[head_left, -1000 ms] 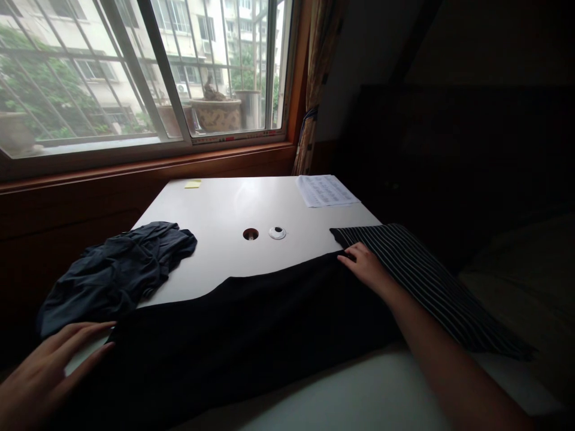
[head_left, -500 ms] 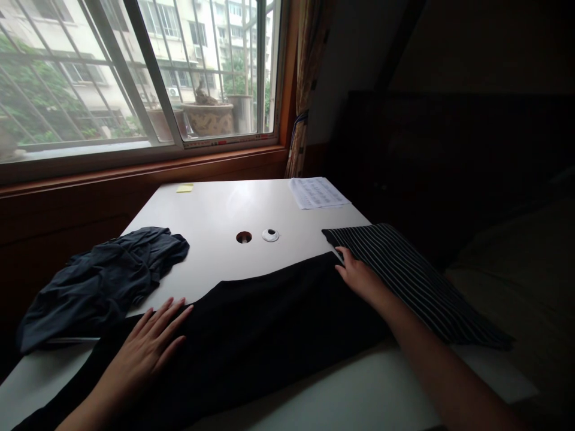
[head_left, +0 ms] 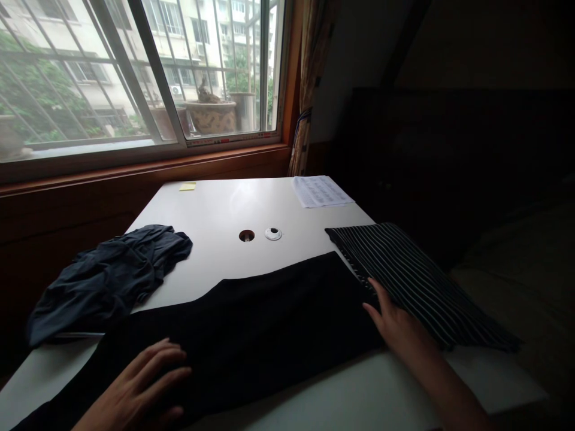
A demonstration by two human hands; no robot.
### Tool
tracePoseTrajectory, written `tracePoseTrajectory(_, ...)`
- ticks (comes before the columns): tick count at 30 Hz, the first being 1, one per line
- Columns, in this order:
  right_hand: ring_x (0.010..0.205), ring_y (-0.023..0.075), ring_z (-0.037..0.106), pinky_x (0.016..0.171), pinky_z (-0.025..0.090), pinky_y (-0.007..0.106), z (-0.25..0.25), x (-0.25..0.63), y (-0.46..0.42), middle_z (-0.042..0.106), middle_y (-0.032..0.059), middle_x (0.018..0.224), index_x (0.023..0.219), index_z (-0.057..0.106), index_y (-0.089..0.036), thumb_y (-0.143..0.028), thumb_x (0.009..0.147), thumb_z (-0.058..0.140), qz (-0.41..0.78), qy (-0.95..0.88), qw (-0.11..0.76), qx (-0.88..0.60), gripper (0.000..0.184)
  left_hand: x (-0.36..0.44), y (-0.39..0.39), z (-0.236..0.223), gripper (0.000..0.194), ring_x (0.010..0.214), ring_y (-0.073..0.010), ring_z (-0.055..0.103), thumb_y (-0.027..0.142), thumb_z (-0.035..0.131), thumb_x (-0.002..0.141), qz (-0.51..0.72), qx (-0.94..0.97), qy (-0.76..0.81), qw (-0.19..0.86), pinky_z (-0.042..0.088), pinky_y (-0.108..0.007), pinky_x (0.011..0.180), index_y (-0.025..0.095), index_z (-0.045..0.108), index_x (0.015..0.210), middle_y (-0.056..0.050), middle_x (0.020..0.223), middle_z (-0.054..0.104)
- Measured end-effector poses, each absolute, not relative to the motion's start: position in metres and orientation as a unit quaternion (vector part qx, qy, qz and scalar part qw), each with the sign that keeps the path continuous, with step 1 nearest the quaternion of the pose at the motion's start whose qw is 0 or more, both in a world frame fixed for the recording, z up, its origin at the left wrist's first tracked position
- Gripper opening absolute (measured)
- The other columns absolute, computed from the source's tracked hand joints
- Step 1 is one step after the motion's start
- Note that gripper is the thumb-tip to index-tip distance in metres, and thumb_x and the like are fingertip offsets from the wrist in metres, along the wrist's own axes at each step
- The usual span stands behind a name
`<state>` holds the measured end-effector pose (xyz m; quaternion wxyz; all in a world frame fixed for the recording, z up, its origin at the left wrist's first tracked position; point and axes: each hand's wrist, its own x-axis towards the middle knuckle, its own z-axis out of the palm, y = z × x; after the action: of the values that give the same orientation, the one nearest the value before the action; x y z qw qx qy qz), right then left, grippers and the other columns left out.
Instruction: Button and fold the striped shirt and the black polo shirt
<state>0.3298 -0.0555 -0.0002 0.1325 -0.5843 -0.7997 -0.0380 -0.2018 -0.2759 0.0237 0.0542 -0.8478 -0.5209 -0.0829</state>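
A black garment (head_left: pixel 251 335), possibly trousers, lies spread lengthwise across the white table (head_left: pixel 215 206). Over its left part is my left hand (head_left: pixel 146 383), fingers apart and slightly bent, holding nothing; whether it touches the cloth I cannot tell. My right hand (head_left: pixel 395 320) is at the garment's right end, thumb and forefinger apart near its edge, with the other fingers partly hidden. Just beyond that hand lies a folded black-and-white striped garment (head_left: pixel 404 269), close beside the black one.
A crumpled dark blue-grey garment (head_left: pixel 112 275) lies at the table's left edge. Printed sheets (head_left: pixel 321 191) and a yellow sticky note (head_left: pixel 187 186) are at the far side. Mid-table there is a round hole (head_left: pixel 247 236) beside a white round cover (head_left: pixel 273 233). A barred window (head_left: pixel 148 72) stands behind.
My right hand has moved down along the black garment's right edge, toward me. My left hand has drawn back toward me from the upper edge, its fingers now more bent. The view shifted slightly.
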Motion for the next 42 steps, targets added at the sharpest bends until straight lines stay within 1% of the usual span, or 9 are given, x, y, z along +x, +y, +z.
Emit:
tracePoseTrajectory(3, 0.052, 0.0252, 0.067, 0.046, 0.04, 0.029, -0.01, 0.336, -0.064, 0.067, 0.0086, 0.065, 0.145, 0.046, -0.011, -0.048, 0.106, 0.026, -0.1, -0.791, 0.159, -0.583, 0.057, -0.186, -0.286, 0.029, 0.036, 0.102, -0.0185, 0.065, 0.049, 0.068, 0.088, -0.089, -0.886, -0.454, 0.024, 0.056, -0.023, 0.088, 0.034, 0.066, 0.121, 0.0, 0.11, 0.072)
tracePoseTrajectory(6, 0.061, 0.0246, 0.068, 0.055, 0.047, 0.032, -0.013, 0.342, -0.063, 0.07, 0.0099, 0.074, 0.142, 0.048, -0.011, -0.046, 0.106, 0.029, -0.122, -0.802, 0.183, -0.556, 0.053, -0.179, -0.289, 0.029, 0.02, 0.086, -0.0151, 0.066, 0.028, 0.057, 0.095, -0.105, -0.891, -0.439, 0.041, 0.055, -0.02, 0.085, 0.031, 0.067, 0.113, 0.001, 0.099, 0.073)
tracePoseTrajectory(8, 0.068, 0.0249, 0.069, 0.064, 0.051, 0.035, -0.013, 0.345, -0.062, 0.071, 0.0105, 0.08, 0.141, 0.048, -0.013, -0.043, 0.107, 0.03, -0.122, -0.815, 0.187, -0.535, 0.049, -0.178, -0.289, 0.028, 0.025, 0.085, -0.0148, 0.066, 0.018, 0.051, 0.094, -0.105, -0.888, -0.445, 0.051, 0.055, -0.019, 0.082, 0.031, 0.067, 0.108, 0.001, 0.097, 0.073)
tracePoseTrajectory(13, 0.077, 0.0295, 0.064, 0.076, 0.05, 0.045, -0.004, 0.343, -0.068, 0.069, 0.0129, 0.086, 0.139, 0.053, -0.016, -0.037, 0.105, 0.034, -0.131, -0.816, 0.163, -0.538, 0.044, -0.174, -0.285, 0.036, 0.021, 0.087, -0.018, 0.069, 0.042, 0.061, 0.093, -0.069, -0.886, -0.457, 0.024, 0.059, -0.024, 0.075, 0.034, 0.069, 0.111, 0.001, 0.102, 0.075)
tracePoseTrajectory(17, 0.087, 0.0329, 0.061, 0.084, 0.049, 0.052, 0.016, 0.313, -0.075, 0.066, 0.0179, 0.098, 0.135, 0.06, -0.017, -0.034, 0.102, 0.038, -0.142, -0.799, 0.177, -0.557, 0.043, -0.158, -0.266, 0.056, 0.048, 0.108, -0.0201, 0.068, 0.053, 0.058, 0.095, -0.063, -0.862, -0.503, 0.01, 0.059, -0.029, 0.09, 0.039, 0.054, 0.141, 0.002, 0.13, 0.068)
tracePoseTrajectory(20, 0.113, 0.0333, 0.059, 0.1, 0.047, 0.051, 0.029, 0.26, -0.077, 0.063, 0.0172, 0.124, 0.136, 0.059, -0.02, -0.034, 0.103, 0.038, -0.063, -0.832, 0.209, -0.509, 0.042, -0.138, -0.235, 0.059, 0.063, 0.134, -0.0268, 0.053, 0.054, 0.049, 0.1, -0.057, -0.847, -0.524, 0.072, 0.049, -0.042, 0.108, 0.034, 0.032, 0.157, -0.002, 0.154, 0.049)
tracePoseTrajectory(25, 0.149, 0.0286, 0.03, 0.122, 0.027, 0.05, 0.026, 0.159, -0.07, 0.033, 0.0099, 0.163, 0.155, 0.037, -0.019, -0.043, 0.104, 0.037, 0.04, -0.923, 0.143, -0.354, 0.056, -0.11, -0.181, 0.025, 0.067, 0.152, -0.0325, 0.025, 0.059, 0.038, 0.102, -0.052, -0.83, -0.545, 0.105, 0.024, -0.056, 0.122, 0.027, 0.025, 0.159, -0.006, 0.165, 0.028)
tracePoseTrajectory(30, 0.153, 0.0254, 0.022, 0.123, 0.022, 0.049, 0.009, 0.138, -0.045, 0.025, 0.0121, 0.165, 0.157, 0.033, -0.016, -0.056, 0.103, 0.036, 0.064, -0.942, 0.071, -0.321, 0.067, -0.113, -0.169, -0.001, 0.065, 0.153, -0.0283, 0.02, 0.056, 0.036, 0.104, -0.06, -0.823, -0.555, 0.11, 0.012, -0.052, 0.125, 0.026, 0.023, 0.16, -0.006, 0.165, 0.026)
tracePoseTrajectory(42, 0.153, 0.025, 0.02, 0.124, 0.018, 0.05, -0.015, 0.238, 0.018, 0.024, 0.0133, 0.165, 0.159, 0.027, -0.016, -0.057, 0.103, 0.029, 0.01, -0.884, 0.086, -0.459, 0.069, -0.149, -0.214, 0.006, 0.067, 0.152, -0.0291, 0.023, 0.059, 0.038, 0.102, -0.047, -0.809, -0.579, 0.086, 0.016, -0.051, 0.124, 0.032, 0.017, 0.16, -0.004, 0.167, 0.021)
